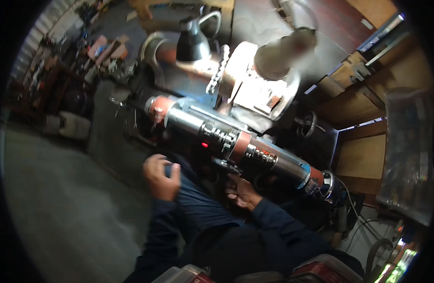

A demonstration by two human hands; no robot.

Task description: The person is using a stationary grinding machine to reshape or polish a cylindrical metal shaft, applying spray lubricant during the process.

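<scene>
My left hand (162, 178) hovers over my left thigh, fingers loosely bent and thumb apart, with nothing in it. Lower centre, my right hand (243, 192) is closed at a shiny handwheel (226, 166) on the front of a grinding machine; its fingers curl where the wheel's grip appears to be, partly in shadow. Just beyond both hands runs the machine's long table with a bright steel cylinder (185, 120), an orange-red end piece (159, 109) and a second steel cylinder (292, 170). A small red light (204, 145) glows below it.
A black lamp (192, 42) lights the machine head above the table. Beside it stands a segmented coolant hose (219, 70). Wooden shelving (361, 155) and a plastic-covered panel (408, 155) border the right. Cluttered parts and a pale canister (74, 125) lie left, beside grey floor (70, 198).
</scene>
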